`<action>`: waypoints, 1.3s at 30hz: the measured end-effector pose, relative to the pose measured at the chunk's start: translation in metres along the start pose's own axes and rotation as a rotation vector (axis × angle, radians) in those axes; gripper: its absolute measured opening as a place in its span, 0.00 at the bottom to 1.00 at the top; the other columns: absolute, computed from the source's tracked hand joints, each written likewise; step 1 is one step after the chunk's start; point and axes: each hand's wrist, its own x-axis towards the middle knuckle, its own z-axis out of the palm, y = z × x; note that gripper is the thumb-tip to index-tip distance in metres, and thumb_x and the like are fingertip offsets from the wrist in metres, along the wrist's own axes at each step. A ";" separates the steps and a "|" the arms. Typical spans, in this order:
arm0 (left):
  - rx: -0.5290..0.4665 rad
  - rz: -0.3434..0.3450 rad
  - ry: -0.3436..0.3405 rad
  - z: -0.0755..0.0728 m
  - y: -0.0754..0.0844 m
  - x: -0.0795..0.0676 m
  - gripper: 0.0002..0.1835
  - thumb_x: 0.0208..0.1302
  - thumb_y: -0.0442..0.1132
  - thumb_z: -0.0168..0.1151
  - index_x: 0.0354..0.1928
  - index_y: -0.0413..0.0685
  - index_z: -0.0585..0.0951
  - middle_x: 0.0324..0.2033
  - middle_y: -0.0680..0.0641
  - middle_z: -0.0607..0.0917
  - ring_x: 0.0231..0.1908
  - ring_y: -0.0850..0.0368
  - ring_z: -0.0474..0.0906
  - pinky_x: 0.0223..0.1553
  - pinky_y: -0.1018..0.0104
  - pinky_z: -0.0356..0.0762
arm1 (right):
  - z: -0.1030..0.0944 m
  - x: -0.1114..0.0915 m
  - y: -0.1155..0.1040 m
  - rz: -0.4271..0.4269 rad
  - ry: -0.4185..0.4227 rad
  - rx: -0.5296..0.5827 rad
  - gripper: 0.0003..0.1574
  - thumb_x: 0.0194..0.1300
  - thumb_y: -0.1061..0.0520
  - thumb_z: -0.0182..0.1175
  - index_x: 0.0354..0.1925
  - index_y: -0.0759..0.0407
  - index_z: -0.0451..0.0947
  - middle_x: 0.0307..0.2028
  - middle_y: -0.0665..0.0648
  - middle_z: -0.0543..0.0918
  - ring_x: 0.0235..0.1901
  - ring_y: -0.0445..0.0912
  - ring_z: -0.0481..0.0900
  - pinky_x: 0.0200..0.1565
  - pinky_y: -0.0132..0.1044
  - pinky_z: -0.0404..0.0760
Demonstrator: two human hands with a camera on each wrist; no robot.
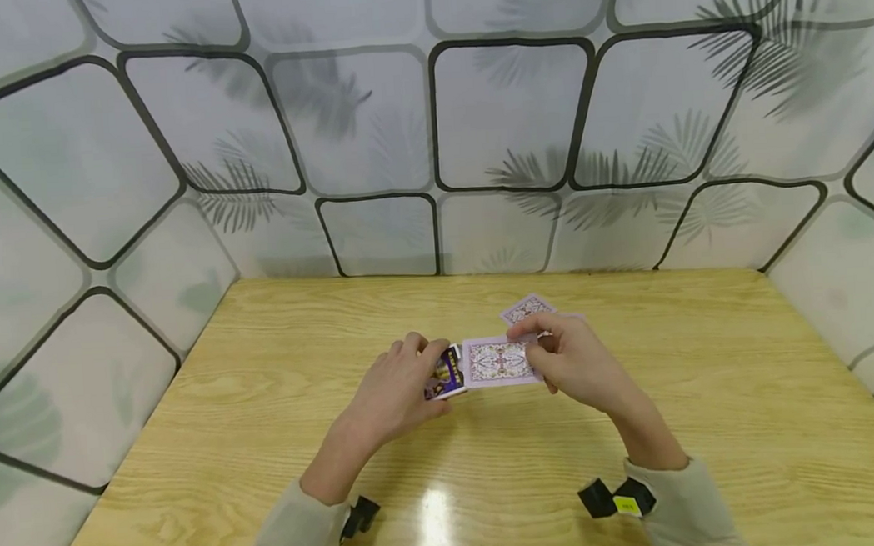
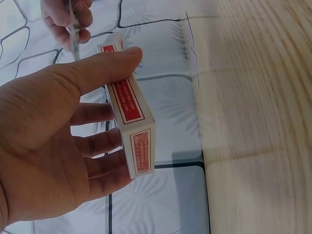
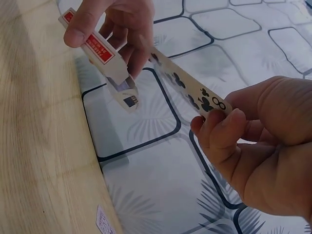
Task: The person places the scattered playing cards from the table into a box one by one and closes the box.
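Observation:
My left hand grips a playing card box along its edges, with thumb on one side and fingers on the other. The left wrist view shows the box's white and red narrow side. In the right wrist view the end flap of the card box hangs open. My right hand pinches a playing card at its end, patterned back upward in the head view. Its face, an eight of clubs, shows in the right wrist view. The card is just right of the box's open end.
Another patterned card lies on the wooden table beyond my right hand, with a card edge showing beside it. A cloth with dark outlines and leaf prints stands behind the table and along both sides.

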 end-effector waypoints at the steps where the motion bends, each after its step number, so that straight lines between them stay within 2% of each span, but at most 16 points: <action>1: 0.002 0.005 -0.001 0.000 0.000 0.000 0.42 0.52 0.51 0.78 0.67 0.47 0.70 0.51 0.40 0.77 0.44 0.50 0.75 0.44 0.54 0.77 | 0.000 0.000 0.000 0.008 0.002 -0.013 0.17 0.65 0.73 0.48 0.47 0.67 0.80 0.25 0.59 0.79 0.12 0.41 0.65 0.15 0.32 0.66; 8: 0.003 0.047 -0.023 -0.002 0.001 0.001 0.41 0.53 0.50 0.77 0.68 0.48 0.70 0.51 0.42 0.76 0.45 0.51 0.74 0.47 0.53 0.76 | 0.001 -0.001 0.000 0.021 0.035 -0.110 0.16 0.66 0.72 0.49 0.47 0.66 0.80 0.27 0.58 0.81 0.13 0.41 0.65 0.15 0.32 0.65; 14: -0.005 0.062 -0.028 -0.003 0.002 0.001 0.41 0.53 0.49 0.77 0.68 0.48 0.70 0.51 0.42 0.76 0.45 0.51 0.74 0.47 0.53 0.76 | 0.002 -0.001 0.000 0.004 0.048 -0.172 0.15 0.68 0.72 0.49 0.46 0.67 0.81 0.19 0.54 0.76 0.12 0.40 0.64 0.14 0.31 0.64; 17: 0.003 0.063 -0.024 -0.004 0.003 0.000 0.41 0.53 0.49 0.77 0.68 0.47 0.70 0.51 0.41 0.76 0.45 0.51 0.74 0.46 0.53 0.76 | 0.002 -0.001 0.001 -0.003 0.051 -0.187 0.15 0.68 0.72 0.49 0.45 0.67 0.81 0.19 0.54 0.75 0.12 0.39 0.63 0.14 0.30 0.64; 24: 0.012 0.063 -0.026 -0.004 0.003 -0.001 0.41 0.53 0.49 0.77 0.68 0.48 0.70 0.51 0.42 0.75 0.45 0.51 0.74 0.46 0.54 0.76 | 0.003 -0.001 0.002 -0.006 0.039 -0.195 0.16 0.66 0.73 0.49 0.44 0.68 0.82 0.22 0.55 0.77 0.13 0.39 0.65 0.14 0.30 0.65; 30: 0.018 0.067 -0.027 -0.003 0.004 0.000 0.41 0.53 0.49 0.78 0.68 0.48 0.70 0.51 0.42 0.76 0.44 0.51 0.74 0.45 0.55 0.76 | 0.002 -0.001 0.001 -0.010 0.058 -0.213 0.16 0.66 0.73 0.48 0.43 0.67 0.82 0.17 0.53 0.72 0.11 0.39 0.63 0.14 0.30 0.63; 39: 0.017 0.062 -0.027 -0.003 0.004 0.000 0.41 0.53 0.50 0.77 0.68 0.49 0.70 0.51 0.43 0.75 0.45 0.52 0.74 0.46 0.54 0.76 | 0.003 0.001 0.002 0.016 0.011 -0.138 0.15 0.67 0.71 0.49 0.45 0.67 0.82 0.26 0.58 0.80 0.13 0.41 0.65 0.15 0.30 0.65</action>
